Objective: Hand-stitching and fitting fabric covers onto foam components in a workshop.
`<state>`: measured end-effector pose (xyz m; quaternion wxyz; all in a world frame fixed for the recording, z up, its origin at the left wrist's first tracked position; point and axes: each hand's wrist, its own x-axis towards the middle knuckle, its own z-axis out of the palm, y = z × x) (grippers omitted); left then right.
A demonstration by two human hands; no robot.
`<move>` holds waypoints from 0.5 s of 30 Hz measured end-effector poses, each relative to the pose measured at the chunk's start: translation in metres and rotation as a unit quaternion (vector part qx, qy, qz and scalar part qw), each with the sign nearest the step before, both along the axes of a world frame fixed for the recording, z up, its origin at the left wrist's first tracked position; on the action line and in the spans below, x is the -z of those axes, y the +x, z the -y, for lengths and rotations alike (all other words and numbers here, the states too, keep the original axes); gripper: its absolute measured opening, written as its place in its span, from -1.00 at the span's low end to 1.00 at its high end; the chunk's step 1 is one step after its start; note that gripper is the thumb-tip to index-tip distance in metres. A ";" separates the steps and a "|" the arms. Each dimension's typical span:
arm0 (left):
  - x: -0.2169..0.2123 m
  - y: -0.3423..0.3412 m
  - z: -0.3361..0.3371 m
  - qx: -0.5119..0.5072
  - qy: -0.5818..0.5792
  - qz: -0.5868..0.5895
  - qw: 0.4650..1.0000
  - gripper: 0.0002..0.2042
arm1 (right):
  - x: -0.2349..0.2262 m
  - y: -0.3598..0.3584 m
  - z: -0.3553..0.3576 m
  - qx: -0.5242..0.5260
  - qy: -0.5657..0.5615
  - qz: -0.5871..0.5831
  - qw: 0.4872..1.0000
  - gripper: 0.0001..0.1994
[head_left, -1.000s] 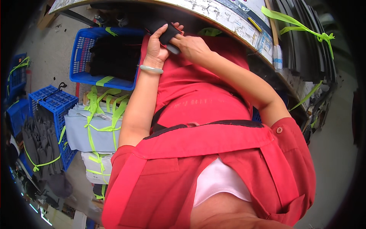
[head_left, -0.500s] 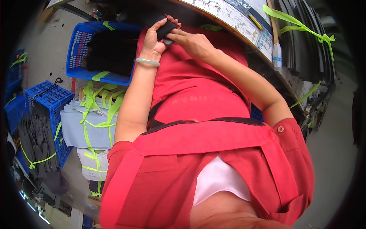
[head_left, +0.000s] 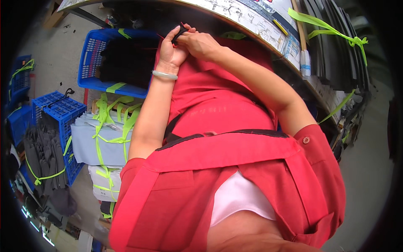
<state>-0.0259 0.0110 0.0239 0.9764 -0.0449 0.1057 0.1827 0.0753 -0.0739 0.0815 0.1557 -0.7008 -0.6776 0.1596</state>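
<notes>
The red apron (head_left: 235, 176) fills the lower middle of the view, and everything else is placed from it. Above the apron, the counter (head_left: 252, 25) curves across the top, its edge bending toward the rim. Left of the apron, on the floor, stands a blue crate (head_left: 90, 63) filled with dark pieces, and below that crate lie grey bundles (head_left: 96, 140) tied with yellow-green straps. Further left of the apron sits a second blue crate (head_left: 58, 113) with more strapped grey pieces beside it. Right of the apron, stacks of dark sheets (head_left: 336, 46) are bound with a yellow-green strap.

Both forearms rise from the apron to meet at its top, just under the counter edge. The left hand (head_left: 170, 52), with a pale bangle (head_left: 164, 75) at its wrist, has its fingers curled closed around a small black piece (head_left: 180, 30). The right hand (head_left: 201, 44) touches the same piece from the other side, fingers bent and pinched on it. A thin red thread shows at the piece, too fine to trace.

Compared with half a second ago, the hands have drawn closer together and the black piece shows less, now mostly covered by the fingers; a second ago it lay more openly across the left palm.
</notes>
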 end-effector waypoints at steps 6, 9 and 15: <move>-0.024 -0.014 -0.004 -0.052 0.017 -0.051 0.997 -0.77 | -0.008 -0.001 0.010 -0.047 0.033 -0.012 0.998 -0.76; -0.020 -0.032 -0.001 -0.076 0.050 -0.074 0.993 -0.79 | -0.023 -0.012 0.026 -0.114 0.145 -0.011 0.983 -0.70; -0.063 -0.084 0.026 -0.071 0.104 -0.118 0.985 -0.75 | -0.066 -0.007 0.022 0.104 0.077 -0.408 0.904 -0.64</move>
